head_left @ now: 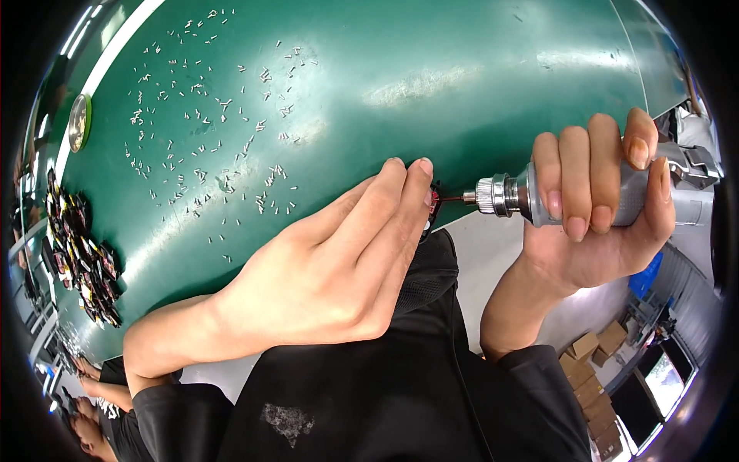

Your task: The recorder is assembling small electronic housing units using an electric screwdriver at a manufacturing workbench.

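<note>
My right hand (600, 192) wraps round the grey body of an electric screwdriver (500, 195), which lies level with its silver nose turned left. Its thin bit reaches a small black and red part (435, 202) at the table's near edge. Against that part my left hand (339, 254) presses its closed fingertips, back of the hand upward. Most of the part is hidden behind those fingers, so its kind cannot be made out. Many tiny silver screws (260, 125) lie scattered over the green tabletop (346, 46), beyond my left hand.
At the far left of the table lies a heap of small black parts (81, 258) with red and yellow bits. Behind it sits a round yellow-green dish (79, 123). A co-worker's arms (108, 389) show at lower left. Cardboard boxes (589, 385) stand on the floor at lower right.
</note>
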`<state>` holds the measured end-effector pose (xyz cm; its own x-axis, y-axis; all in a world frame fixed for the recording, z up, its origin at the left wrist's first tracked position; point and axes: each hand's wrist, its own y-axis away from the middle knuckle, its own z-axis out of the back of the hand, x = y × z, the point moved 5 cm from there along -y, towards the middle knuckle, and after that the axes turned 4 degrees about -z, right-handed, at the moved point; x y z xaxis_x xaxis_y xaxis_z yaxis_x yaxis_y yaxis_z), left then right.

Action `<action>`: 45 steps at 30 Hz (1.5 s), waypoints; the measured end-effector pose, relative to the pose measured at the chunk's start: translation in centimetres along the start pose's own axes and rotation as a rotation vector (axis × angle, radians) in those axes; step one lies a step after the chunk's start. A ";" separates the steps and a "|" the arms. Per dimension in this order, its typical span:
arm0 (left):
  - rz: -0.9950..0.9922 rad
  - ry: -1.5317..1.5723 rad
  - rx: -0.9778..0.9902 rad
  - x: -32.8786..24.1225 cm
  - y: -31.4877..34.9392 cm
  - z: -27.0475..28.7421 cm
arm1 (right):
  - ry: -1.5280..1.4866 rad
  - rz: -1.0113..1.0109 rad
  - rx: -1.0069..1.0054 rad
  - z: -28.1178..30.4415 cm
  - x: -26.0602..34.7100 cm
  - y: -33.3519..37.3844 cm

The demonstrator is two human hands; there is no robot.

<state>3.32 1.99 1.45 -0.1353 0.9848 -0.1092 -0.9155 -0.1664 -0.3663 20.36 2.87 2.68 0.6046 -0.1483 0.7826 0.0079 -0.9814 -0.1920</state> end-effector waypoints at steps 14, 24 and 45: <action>0.016 0.041 -0.099 0.3 0.8 -0.2 | 0.110 -0.014 0.077 -1.4 -0.1 -0.3; -0.002 0.016 -0.070 -0.1 0.8 -0.3 | 0.237 -0.033 0.182 -3.4 -1.0 -1.0; 0.490 -0.126 -0.223 2.0 13.0 9.1 | -0.355 0.179 0.259 -4.0 0.0 -0.8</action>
<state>-12.30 2.30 4.89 -0.5821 0.7855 -0.2103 -0.6331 -0.6001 -0.4890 17.14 3.13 5.24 0.8490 -0.2170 0.4817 0.0500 -0.8747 -0.4821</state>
